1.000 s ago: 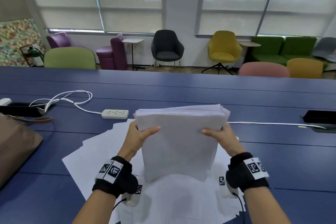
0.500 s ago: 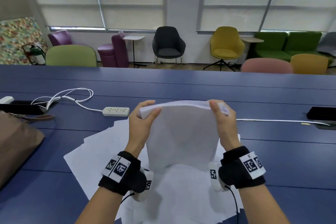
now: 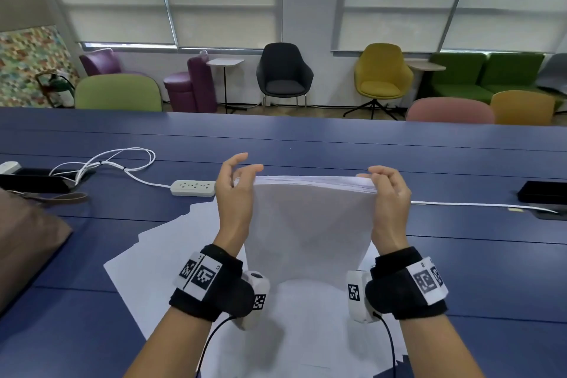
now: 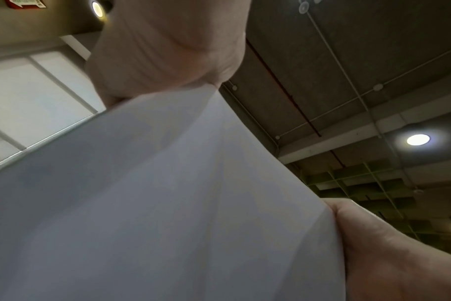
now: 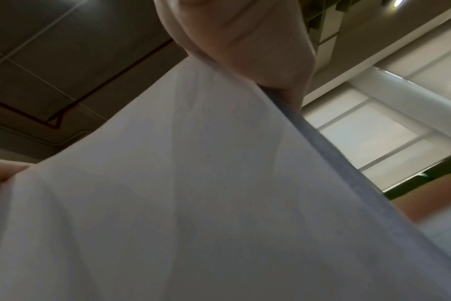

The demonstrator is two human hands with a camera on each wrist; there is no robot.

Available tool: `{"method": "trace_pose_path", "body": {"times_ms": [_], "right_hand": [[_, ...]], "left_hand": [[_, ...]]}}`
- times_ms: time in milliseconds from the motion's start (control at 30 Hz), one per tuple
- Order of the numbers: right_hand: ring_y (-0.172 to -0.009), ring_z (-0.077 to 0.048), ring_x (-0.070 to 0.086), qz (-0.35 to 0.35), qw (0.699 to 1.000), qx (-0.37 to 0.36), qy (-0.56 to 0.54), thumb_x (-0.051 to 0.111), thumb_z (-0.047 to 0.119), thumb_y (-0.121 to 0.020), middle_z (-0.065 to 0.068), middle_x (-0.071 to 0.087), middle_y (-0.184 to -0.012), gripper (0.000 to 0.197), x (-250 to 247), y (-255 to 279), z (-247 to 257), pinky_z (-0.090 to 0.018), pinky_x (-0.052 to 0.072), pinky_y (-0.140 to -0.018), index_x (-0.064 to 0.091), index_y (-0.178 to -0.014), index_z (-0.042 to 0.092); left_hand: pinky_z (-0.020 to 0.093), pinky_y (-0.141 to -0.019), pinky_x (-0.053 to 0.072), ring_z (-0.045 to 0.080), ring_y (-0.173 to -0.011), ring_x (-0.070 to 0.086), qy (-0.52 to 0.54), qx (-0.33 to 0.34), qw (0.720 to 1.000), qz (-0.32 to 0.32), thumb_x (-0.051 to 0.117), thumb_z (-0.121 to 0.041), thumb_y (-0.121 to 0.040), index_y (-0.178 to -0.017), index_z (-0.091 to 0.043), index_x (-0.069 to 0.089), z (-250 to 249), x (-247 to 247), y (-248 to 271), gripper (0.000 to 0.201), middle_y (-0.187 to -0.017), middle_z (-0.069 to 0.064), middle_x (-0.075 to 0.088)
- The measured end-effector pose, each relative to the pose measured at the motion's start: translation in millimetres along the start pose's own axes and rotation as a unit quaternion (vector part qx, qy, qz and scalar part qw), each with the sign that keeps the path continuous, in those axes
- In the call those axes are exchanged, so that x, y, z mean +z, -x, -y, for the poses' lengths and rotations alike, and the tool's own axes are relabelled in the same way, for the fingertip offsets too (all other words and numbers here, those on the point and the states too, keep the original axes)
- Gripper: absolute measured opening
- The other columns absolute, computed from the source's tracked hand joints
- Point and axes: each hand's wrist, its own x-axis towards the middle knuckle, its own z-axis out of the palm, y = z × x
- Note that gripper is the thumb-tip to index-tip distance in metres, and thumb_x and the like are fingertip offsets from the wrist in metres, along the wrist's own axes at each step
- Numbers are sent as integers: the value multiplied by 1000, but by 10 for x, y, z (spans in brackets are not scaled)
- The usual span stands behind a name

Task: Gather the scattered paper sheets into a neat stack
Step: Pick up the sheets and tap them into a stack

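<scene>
A thick stack of white paper (image 3: 310, 224) stands upright on its lower edge, on top of loose white sheets (image 3: 184, 242) spread over the blue table (image 3: 460, 270). My left hand (image 3: 242, 175) grips the stack's top left corner with curled fingers. My right hand (image 3: 377, 181) pinches the top right corner. In the left wrist view the stack (image 4: 168, 193) fills the frame below my left hand (image 4: 168, 61). The right wrist view shows the stack (image 5: 193, 203) and its layered edge under my right hand (image 5: 245, 51).
A white power strip (image 3: 193, 188) with a looped cable (image 3: 107, 163) lies beyond the sheets on the left. At the left edge sits a brown bag (image 3: 27, 239). A thin white cable (image 3: 475, 205) leads to a black device (image 3: 543, 192) at the right. Chairs line the table's far side.
Both hands slid up from the sides of the stack to its top corners. The stack's uneven top edge now looks level.
</scene>
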Motion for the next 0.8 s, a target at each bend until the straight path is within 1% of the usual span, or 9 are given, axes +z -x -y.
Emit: {"method": "trace_pose_path", "body": {"times_ms": [133, 200, 267, 400, 467, 533, 600, 733, 800], "right_hand": [[-83, -2, 55, 35, 997, -68, -12, 50, 39, -84, 14, 62, -83, 17, -57, -1, -71, -29, 38, -82, 62, -79, 28], [-84, -7, 56, 71, 995, -74, -19, 48, 77, -71, 8, 60, -91, 53, -147, -24, -171, -25, 44, -74, 64, -91, 30], [-79, -5, 60, 109, 993, -36, -17, 38, 92, -57, 3, 64, -95, 84, -231, -23, -322, -20, 47, -64, 64, -103, 27], [-61, -1, 62, 102, 992, 66, 22, 28, 84, -64, 20, 67, -58, 67, -262, 63, -380, -11, 46, -55, 67, -75, 30], [-69, -6, 67, 119, 987, 103, -21, 39, 93, -46, 11, 72, -70, 85, -268, 33, -349, -20, 51, -62, 68, -88, 25], [-97, -22, 67, 154, 977, 141, -54, 53, 95, -30, -8, 72, -103, 116, -250, 6, -274, -35, 53, -86, 65, -112, 13], [-112, -33, 60, 184, 972, 143, -46, 52, 96, -30, -17, 65, -119, 123, -245, -4, -232, -49, 43, -101, 62, -120, 12], [-111, -23, 61, 194, 977, 71, -46, 36, 99, -42, -3, 69, -111, 100, -279, 2, -226, -40, 46, -100, 71, -103, 28], [-111, -13, 61, 209, 976, 37, -55, 28, 99, -44, 9, 70, -109, 94, -360, 49, -316, -29, 47, -97, 69, -104, 39]], "left_hand": [[15, -81, 39, -18, -84, 54, 5, 25, 998, 52, 59, -34, -87, -122, -21, 48, -25, -33, 63, 38, -100, -12, 63], [11, -84, 42, -10, -99, 55, 11, 65, 994, 89, 63, -57, -74, -128, -24, 36, 110, -147, 83, 68, -116, -7, 58], [13, -82, 48, -2, -101, 57, -6, 44, 993, 107, 73, -50, -57, -126, -25, 37, 285, -252, 127, 82, -120, -5, 54], [19, -64, 53, 13, -82, 68, -20, -31, 992, 120, 80, -30, -51, -103, -12, 59, 541, -307, 196, 59, -92, -2, 70], [19, -62, 52, 8, -75, 69, -14, -32, 992, 119, 80, -25, -53, -102, -4, 60, 530, -303, 169, 56, -89, 1, 70], [20, -62, 53, 9, -72, 69, -7, -35, 992, 122, 79, -32, -49, -102, 1, 60, 500, -288, 129, 65, -86, 2, 70], [21, -60, 52, 9, -71, 68, -6, -36, 992, 119, 78, -33, -49, -98, 2, 62, 478, -280, 99, 63, -82, 0, 71], [21, -57, 53, 5, -62, 66, -38, -53, 992, 111, 79, -10, -69, -78, -13, 66, 467, -265, 77, 17, -67, -9, 72], [18, -54, 52, 2, -57, 65, -53, -54, 993, 90, 73, -5, -76, -72, -16, 65, 461, -233, 74, 14, -62, -12, 70]]}}
